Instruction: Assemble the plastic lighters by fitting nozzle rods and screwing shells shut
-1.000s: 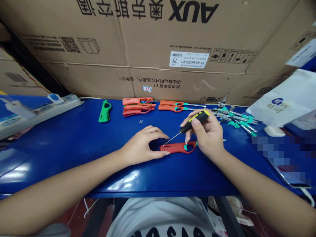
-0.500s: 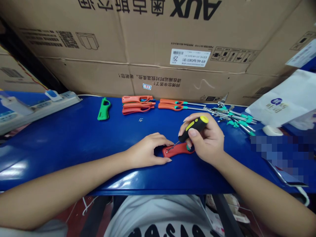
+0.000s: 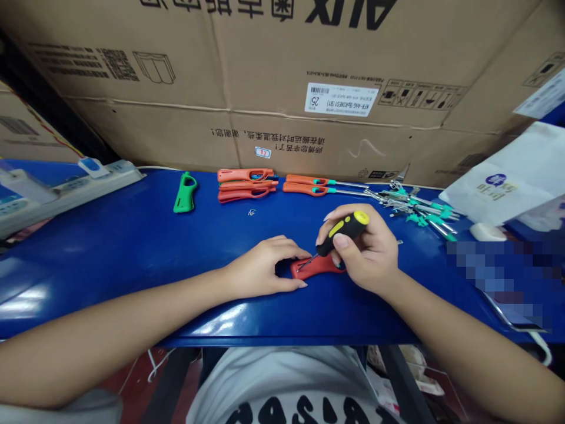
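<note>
A red lighter handle [image 3: 315, 268] lies flat on the blue table near its front edge. My left hand [image 3: 265, 268] grips the left end of it between thumb and fingers. In my right hand [image 3: 373, 253] is a black and yellow screwdriver [image 3: 342, 232], tilted, with its tip down at the slot in the handle's left part. The right end of the handle is partly hidden behind my right fingers. Small screws [image 3: 251, 212] lie on the table beyond my left hand.
Several orange-red lighter handles [image 3: 245, 194] are stacked at the back, with a green handle [image 3: 185, 193] to their left. Two orange lighters [image 3: 304, 188] with metal rods lie beside a pile of rods with teal parts [image 3: 424, 215]. A power strip [image 3: 88, 188] and cardboard [image 3: 265, 118] border the table.
My right hand and the screwdriver have shifted very slightly left, the screwdriver's tip staying at the red handle's slot. My left hand keeps its hold.
</note>
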Demonstrator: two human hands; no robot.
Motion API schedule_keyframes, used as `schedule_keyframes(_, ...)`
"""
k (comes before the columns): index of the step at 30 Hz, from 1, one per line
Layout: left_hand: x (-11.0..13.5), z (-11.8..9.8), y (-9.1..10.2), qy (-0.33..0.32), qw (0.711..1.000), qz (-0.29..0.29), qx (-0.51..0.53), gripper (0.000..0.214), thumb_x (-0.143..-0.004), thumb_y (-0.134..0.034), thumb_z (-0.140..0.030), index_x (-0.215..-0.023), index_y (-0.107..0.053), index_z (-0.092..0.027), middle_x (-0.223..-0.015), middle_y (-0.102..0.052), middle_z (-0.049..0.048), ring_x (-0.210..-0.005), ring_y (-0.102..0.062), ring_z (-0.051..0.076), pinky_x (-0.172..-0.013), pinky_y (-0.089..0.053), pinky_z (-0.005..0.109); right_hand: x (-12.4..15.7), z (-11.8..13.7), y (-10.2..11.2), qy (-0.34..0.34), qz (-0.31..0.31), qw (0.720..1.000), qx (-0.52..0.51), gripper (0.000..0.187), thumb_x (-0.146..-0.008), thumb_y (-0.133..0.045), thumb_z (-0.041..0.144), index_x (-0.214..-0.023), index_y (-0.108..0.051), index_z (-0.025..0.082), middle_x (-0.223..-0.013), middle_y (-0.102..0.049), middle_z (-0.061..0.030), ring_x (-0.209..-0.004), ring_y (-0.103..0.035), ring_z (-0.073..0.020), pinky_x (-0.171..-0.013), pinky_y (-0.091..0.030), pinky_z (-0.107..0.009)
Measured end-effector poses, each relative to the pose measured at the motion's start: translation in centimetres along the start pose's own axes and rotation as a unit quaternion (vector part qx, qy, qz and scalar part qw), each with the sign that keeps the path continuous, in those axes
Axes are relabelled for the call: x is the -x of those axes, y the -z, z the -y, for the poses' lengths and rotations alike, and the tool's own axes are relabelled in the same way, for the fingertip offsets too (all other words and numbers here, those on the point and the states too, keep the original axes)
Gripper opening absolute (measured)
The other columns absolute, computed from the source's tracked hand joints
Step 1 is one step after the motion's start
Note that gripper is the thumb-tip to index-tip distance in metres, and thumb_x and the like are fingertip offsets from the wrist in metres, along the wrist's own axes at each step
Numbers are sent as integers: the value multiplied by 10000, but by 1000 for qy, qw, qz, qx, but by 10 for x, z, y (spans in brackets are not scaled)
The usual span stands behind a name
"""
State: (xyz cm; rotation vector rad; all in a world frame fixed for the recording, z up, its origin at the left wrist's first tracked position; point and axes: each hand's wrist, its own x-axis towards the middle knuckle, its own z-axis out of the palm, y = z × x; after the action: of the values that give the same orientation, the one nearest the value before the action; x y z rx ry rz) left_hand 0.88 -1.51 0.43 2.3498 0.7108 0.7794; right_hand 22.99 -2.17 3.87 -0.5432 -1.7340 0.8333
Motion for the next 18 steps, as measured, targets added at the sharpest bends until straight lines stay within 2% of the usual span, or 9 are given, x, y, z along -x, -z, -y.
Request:
schedule_keyframes(8,0,0,0,6,1000,0,3,378,-830,-827,-359,-1150,-714,-192,-1058,-743,59,-973,-671,207,-926,-520,345,0,0,1,-23,3,999,27,288,-976,-662,286,-1250,-589,238,-883,-710,-14,-694,-696,-126,-543,-559,-225)
schedule_keyframes(13,0,-1,0,12,1000,-3,5,358,-830,-825,-356,-1127,-716,-191,-1020,-739,54,-955,-670,203,-918,-523,343,-2,0,0,-11,5,999,33,350,-957,-688,310,-1281,-578,233,-869,-699,-15,-662,-674,-124,-530,-558,-228)
schedule_keyframes(18,0,-2,-1,26,1000,-5,6,325,-817,-831,-363,-1071,-720,-192,-998,-735,48,-936,-674,205,-909,-530,343,-9,6,-1,9,45,997,55,346,-968,-672,322,-1283,-573,215,-851,-693,-14,-609,-642,-106,-515,-549,-215)
